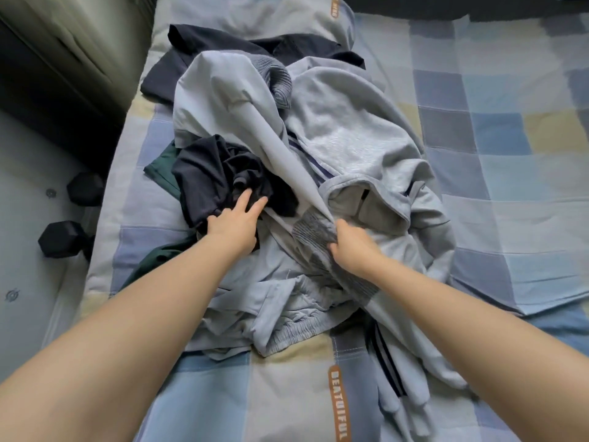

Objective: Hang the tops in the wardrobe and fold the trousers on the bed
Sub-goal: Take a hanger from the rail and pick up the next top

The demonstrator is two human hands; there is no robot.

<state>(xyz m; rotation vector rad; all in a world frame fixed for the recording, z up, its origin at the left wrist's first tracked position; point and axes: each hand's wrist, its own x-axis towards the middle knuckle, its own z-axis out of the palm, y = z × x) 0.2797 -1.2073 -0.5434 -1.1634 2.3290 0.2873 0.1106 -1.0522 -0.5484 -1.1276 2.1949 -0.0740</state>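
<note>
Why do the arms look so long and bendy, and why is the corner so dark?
Head view: the wide lens stretches the arms near the edges; the right hand looks slightly blurred; light is soft and bluish; the top-left corner beside the bed lies in shadow.

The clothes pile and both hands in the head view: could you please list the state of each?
Left hand: fingers straight, touching the dark garment.
Right hand: gripping the ribbed cuff of the pale grey top.
Grey hoodie: crumpled, unfolded.
Grey trousers: bunched, not folded.
Dumbbells: lying on the floor.
</note>
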